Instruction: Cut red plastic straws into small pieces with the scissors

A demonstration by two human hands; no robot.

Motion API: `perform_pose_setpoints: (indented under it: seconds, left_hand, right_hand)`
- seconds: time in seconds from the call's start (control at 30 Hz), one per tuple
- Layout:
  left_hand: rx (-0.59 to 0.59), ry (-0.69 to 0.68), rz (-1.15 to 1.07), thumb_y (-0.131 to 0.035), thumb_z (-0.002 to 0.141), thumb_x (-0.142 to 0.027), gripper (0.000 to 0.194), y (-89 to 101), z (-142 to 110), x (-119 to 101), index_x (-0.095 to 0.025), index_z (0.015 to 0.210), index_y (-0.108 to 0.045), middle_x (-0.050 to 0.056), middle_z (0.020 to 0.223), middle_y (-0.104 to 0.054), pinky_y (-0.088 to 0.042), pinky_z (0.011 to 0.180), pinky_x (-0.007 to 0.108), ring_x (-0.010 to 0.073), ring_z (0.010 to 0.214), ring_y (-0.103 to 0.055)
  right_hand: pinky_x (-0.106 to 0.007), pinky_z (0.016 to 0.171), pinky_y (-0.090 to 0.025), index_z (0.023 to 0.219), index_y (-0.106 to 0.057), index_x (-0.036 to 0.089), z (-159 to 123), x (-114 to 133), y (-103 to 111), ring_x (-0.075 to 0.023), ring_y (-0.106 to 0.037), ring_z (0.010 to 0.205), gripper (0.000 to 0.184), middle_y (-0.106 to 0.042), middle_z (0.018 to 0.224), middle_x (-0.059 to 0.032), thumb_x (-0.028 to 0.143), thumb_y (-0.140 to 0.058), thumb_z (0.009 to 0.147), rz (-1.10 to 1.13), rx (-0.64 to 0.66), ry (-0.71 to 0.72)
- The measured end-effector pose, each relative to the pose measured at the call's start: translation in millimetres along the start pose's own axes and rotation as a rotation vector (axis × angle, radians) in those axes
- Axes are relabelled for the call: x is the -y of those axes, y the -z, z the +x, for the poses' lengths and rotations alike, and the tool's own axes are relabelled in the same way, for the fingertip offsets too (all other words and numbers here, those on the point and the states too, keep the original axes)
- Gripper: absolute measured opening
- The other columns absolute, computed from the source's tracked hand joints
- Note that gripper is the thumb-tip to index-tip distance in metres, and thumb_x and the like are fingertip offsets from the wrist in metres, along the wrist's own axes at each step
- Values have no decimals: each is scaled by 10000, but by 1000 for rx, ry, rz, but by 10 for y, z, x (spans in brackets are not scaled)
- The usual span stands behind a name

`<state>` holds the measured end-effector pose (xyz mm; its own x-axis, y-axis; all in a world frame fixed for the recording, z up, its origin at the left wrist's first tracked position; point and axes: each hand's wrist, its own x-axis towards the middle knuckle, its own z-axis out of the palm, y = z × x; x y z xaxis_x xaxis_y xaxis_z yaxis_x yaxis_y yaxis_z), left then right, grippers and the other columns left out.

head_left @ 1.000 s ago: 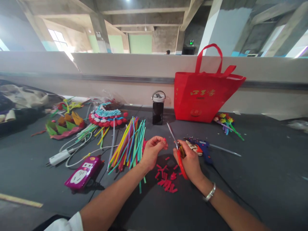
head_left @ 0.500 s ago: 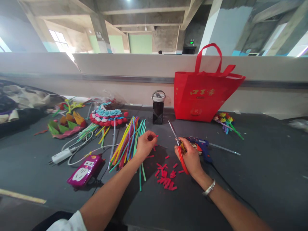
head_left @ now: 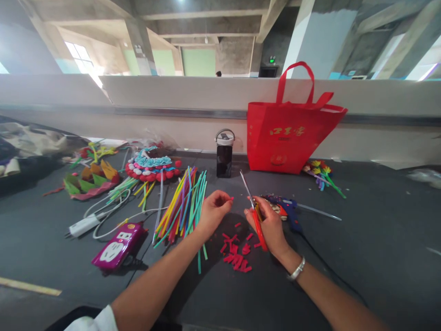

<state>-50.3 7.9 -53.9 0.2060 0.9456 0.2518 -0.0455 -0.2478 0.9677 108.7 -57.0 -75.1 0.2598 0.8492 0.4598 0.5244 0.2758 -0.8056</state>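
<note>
My left hand [head_left: 216,210] pinches a small red piece [head_left: 232,198] between thumb and forefinger, just above the table. My right hand [head_left: 270,225] is wrapped round red-handled scissors [head_left: 259,229], whose blades point up and away, closed or nearly so. Between and below the hands lies a loose heap of short red strips [head_left: 237,259]. Left of my left hand is a bundle of coloured pipe cleaners [head_left: 181,202], yellow, purple, teal and red. A blue hot glue gun [head_left: 292,212] with a clear glue stick rests on its side behind my right hand.
A purple power strip [head_left: 119,248] and white charger [head_left: 83,225] with cables lie left. Behind stand a bottle [head_left: 224,156] and a red bag [head_left: 292,138]. Craft headpieces [head_left: 153,168] lie at back left, a small flower bunch [head_left: 322,174] at right. The glue gun's cord runs toward the front right.
My left hand has moved slightly right, toward the scissors, with the red piece in its fingertips. My right hand keeps the scissors in nearly the same place. The view has shifted slightly.
</note>
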Motion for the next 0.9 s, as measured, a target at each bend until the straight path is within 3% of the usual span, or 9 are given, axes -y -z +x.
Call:
perform_pose_setpoints:
  seconds: [0.17,0.4,0.5,0.57,0.7,0.9]
  left_hand:
    - [48,-240,353,-596,699,-117,59,-87,-81,2,-174,699,-610,-11,662,-593,-381,586,224,111,613,-521]
    - [186,-332,408,-579,747,-135,61,-142,-158,3,-174,701,-581,-3,670,-585,-392,619,238,118,634,-528]
    - [203,-269,358,-581,746,-149,56,-159,-168,5,-172,696,-587,-2,663,-585,-392,610,240,119,628,-523]
    - [209,-155,246,-597,734,-165,23,-156,-159,6,-171,749,-613,1,689,-602,-403,614,240,123,642,-537]
    - [267,100,-13,-618,749,-238,138,-116,-118,6,-166,860,-660,13,749,-632,-414,622,242,121,657,-546]
    - [364,184,-84,-674,725,-257,118,-66,-92,40,-151,777,-676,-1,702,-622,-390,617,232,100,627,-519]
  right_hand:
    - [-334,795,-529,1201,-519,216,-46,11,-57,-167,-649,796,448,-664,907,-30,325,-660,790,225,23,-31]
    - [-346,801,-536,1177,-525,225,-38,-17,-69,-174,-650,832,406,-659,933,-37,311,-651,801,220,-37,-26]
    - [-334,790,-535,1157,-532,225,-23,-26,-56,-166,-645,819,380,-656,940,-35,305,-643,802,230,-39,-16]
    - [-326,780,-531,1163,-528,226,-11,-22,-38,-161,-643,798,379,-654,907,-25,296,-633,806,230,-19,-10]
    - [-308,743,-527,1169,-520,232,19,3,4,-154,-642,764,378,-650,854,-8,275,-618,807,241,16,-22]
    - [-266,692,-518,1151,-528,231,29,35,23,-131,-615,709,362,-643,842,0,269,-624,804,273,90,-11]
